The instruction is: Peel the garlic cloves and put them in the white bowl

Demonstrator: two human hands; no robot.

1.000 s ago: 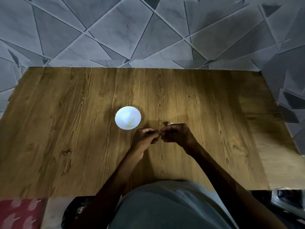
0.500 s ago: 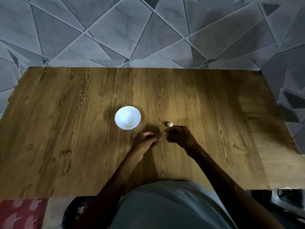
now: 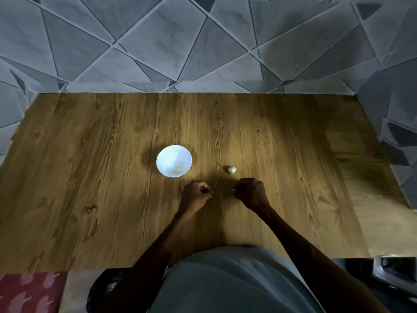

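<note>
A white bowl [image 3: 168,158] is set on a wooden table [image 3: 90,177], and a few yellowish bits are seen in its bottom. One garlic clove [image 3: 231,170] lies on the wood to the right of the bowl, clearly apart from it and about level with the bowl's near rim. The left hand [image 3: 195,195] is held just nearer than the bowl and slightly to its right, close to the rim but not touching it. Its fingers are curled in toward the thumb. The right hand [image 3: 251,192] is placed further to the right of the bowl, just on the near side of the clove and not in contact with it. Its fingers are curled as well, with the tips drawn together and turned toward the left hand. A strip of bare wood is left between the two hands. Whether anything is gripped in either fist cannot be told, since both are dark and small. Grey angular tiles [image 3: 158,41] are seen beyond the bowl, past the table's far edge.
</note>
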